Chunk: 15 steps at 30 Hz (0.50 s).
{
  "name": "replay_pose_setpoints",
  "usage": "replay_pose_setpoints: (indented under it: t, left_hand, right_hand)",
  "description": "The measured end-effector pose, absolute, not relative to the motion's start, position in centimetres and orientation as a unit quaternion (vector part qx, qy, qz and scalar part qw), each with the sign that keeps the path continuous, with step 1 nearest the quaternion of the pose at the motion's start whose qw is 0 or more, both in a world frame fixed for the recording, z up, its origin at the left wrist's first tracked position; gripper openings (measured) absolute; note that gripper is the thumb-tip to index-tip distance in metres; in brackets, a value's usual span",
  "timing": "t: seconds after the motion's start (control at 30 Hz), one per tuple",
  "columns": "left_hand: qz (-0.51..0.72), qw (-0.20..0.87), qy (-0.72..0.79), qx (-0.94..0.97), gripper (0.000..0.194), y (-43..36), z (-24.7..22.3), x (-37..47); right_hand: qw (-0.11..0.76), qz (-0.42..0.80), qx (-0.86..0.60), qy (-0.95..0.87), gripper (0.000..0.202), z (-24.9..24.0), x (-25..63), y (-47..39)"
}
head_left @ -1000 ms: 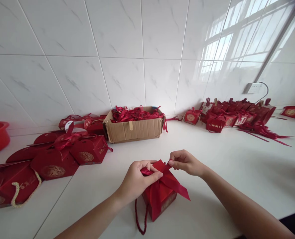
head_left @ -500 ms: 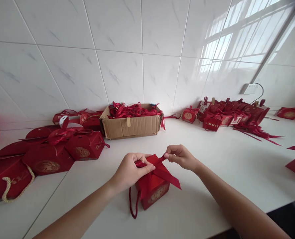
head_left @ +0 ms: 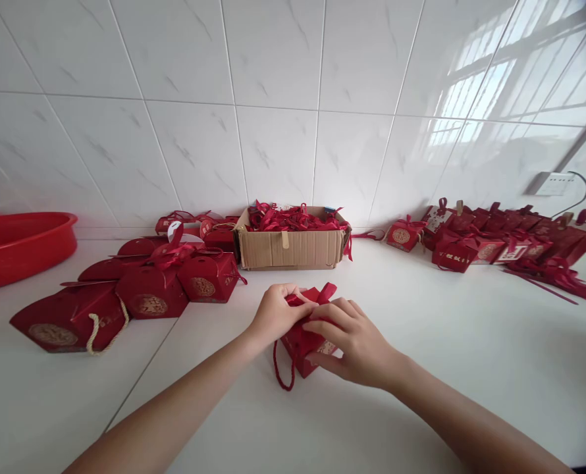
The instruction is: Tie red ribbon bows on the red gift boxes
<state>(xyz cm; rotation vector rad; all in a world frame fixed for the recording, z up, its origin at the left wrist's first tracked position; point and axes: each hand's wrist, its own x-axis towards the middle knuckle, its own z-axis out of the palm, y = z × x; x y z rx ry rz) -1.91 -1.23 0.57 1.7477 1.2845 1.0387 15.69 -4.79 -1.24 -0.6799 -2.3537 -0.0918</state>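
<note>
A small red gift box [head_left: 300, 364] with gold print on its side sits on the white table, a dark red cord handle [head_left: 284, 375] hanging at its left. Across its top lies a red satin ribbon [head_left: 328, 292], one end sticking up behind my right fingers. My left hand [head_left: 279, 311] is closed, pinching the ribbon at the top left of the box. Over the front right of the box, my right hand [head_left: 357, 342] has its fingers bent and apart. Its fingertips touch the ribbon near the middle, and the thumb is by the printed side. The crossing of the ribbon is mostly hidden.
A cardboard box [head_left: 293, 250] full of red ribbons stands by the tiled wall. Several red gift boxes [head_left: 152, 296] are grouped at left, more [head_left: 453, 250] at right beside loose ribbons [head_left: 559, 276]. A red basin [head_left: 26, 250] is far left.
My right hand has let go of the raised ribbon end and come left and down over the box. My left hand keeps its pinch. The view has swung left.
</note>
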Motion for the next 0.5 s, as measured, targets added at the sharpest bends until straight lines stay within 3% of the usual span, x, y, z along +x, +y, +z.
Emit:
replay_pose_setpoints:
  t: [0.17, 0.5]
  left_hand:
    - [0.405, 0.331, 0.491, 0.697, 0.02, -1.3, 0.0, -1.9]
    - [0.399, 0.304, 0.498, 0.707, 0.026, -1.2, -0.4, -1.9]
  right_hand:
    - [0.369, 0.01, -0.248, -0.895, 0.012, -2.2, 15.1, -4.9]
    - [0.425, 0.077, -0.222, -0.874, 0.016, -2.7, 15.1, -4.9]
